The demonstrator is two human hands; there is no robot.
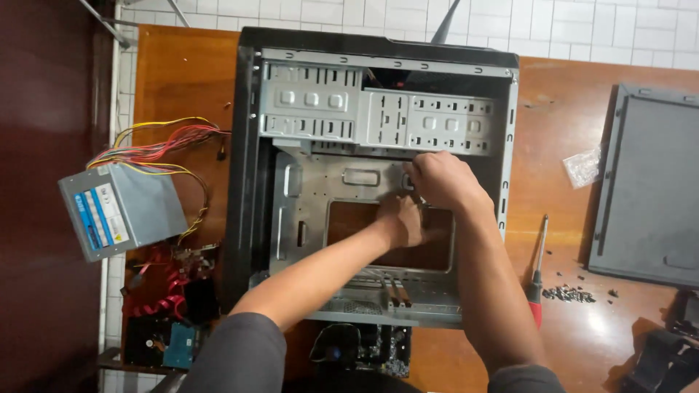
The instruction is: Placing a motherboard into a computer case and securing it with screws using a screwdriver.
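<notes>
An open, emptied computer case (247,145) lies on its side on a wooden table (175,80). Both my hands reach inside it. My right hand (440,178) is closed in a fist against the metal mounting tray (313,189), just below the drive bays (378,116); what it grips is hidden. My left hand (402,218) lies under the right one at the edge of the tray's rectangular cutout, its fingers hidden.
A grey power supply (120,207) with coloured cables sits left of the case. Red cables and a hard drive (178,342) lie below it. A red-handled screwdriver (537,273), loose screws (571,293), a plastic bag (582,167) and the case's side panel (648,189) lie to the right.
</notes>
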